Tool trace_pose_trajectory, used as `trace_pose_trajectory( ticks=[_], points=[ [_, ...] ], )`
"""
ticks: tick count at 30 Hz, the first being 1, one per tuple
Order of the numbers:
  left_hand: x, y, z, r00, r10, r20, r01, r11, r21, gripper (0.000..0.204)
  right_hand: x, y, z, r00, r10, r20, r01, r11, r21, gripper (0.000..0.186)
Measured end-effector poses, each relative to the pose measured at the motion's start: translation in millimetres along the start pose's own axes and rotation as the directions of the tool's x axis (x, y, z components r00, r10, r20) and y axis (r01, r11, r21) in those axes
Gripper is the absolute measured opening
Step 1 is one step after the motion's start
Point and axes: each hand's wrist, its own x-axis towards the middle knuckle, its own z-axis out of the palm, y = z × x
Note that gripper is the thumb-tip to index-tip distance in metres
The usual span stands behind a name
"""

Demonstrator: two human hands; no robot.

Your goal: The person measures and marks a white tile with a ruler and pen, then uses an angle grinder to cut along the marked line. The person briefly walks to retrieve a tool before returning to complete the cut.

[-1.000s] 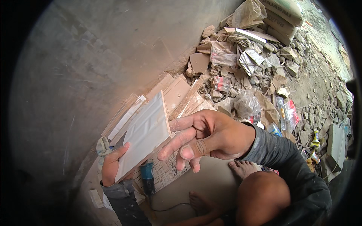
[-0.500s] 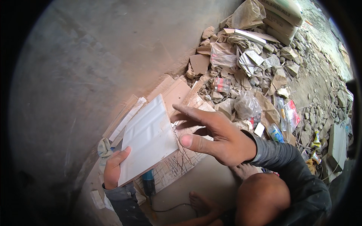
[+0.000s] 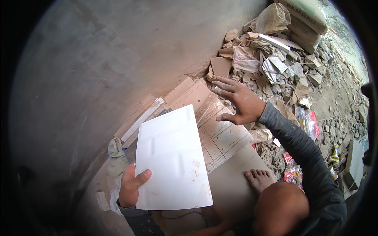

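A white glossy tile (image 3: 171,157) with brown specks near its lower right corner is tilted up in front of me. My left hand (image 3: 133,185) grips its left edge, thumb on the white face and the other fingers hidden behind. Off to the right and beyond it, my right hand (image 3: 242,101) is raised with fingers spread, holding nothing. Below that hand lies a scratched, dusty board (image 3: 222,135), with tan tiles or slabs (image 3: 193,94) stacked against the wall behind it. The white tile covers part of the board.
A bare grey wall (image 3: 118,59) runs along the left. Rubble with plastic bags (image 3: 246,59) and packets stretches along the right, with stacked sacks (image 3: 307,19) at the far end. Narrow tile strips (image 3: 141,120) lean near the wall. My foot (image 3: 260,179) rests beside the board.
The white tile has turned more face-on to me and come nearer, now hiding the teal power tool. My right hand has moved away from the tile, farther out and to the right.
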Motion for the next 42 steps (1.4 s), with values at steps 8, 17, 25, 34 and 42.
trace_pose_trajectory(
  ticks=[8, 17, 25, 34, 42],
  points=[
    [-0.1, -10.6, -0.3, 0.998, 0.013, -0.069, -0.014, 1.000, -0.019, 0.062, -25.3, -66.5, -2.7, 0.878, -0.478, -0.036, 0.454, 0.805, 0.383, 0.091],
    [-8.0, -5.1, 13.0, 1.000, -0.009, -0.013, 0.010, 0.993, 0.116, 0.060, -17.4, -5.6, 36.5, 0.850, 0.513, 0.119, -0.274, 0.237, 0.932, 0.043],
    [14.8, 3.5, 10.3, 0.977, -0.184, -0.110, 0.169, 0.976, -0.137, 0.038, 2.7, -45.7, 39.2, 0.746, 0.420, 0.518, -0.257, -0.535, 0.805, 0.039],
    [12.4, 34.0, 4.4, 0.953, -0.275, -0.126, 0.236, 0.938, -0.255, 0.025, 10.6, -39.6, 34.0, 0.743, 0.369, 0.558, -0.184, -0.689, 0.701, 0.032],
    [16.0, 40.4, -0.3, 0.961, -0.258, -0.097, 0.222, 0.933, -0.283, 0.028, 7.0, -34.8, 34.4, 0.704, 0.385, 0.597, -0.191, -0.707, 0.681, 0.032]
  ],
)
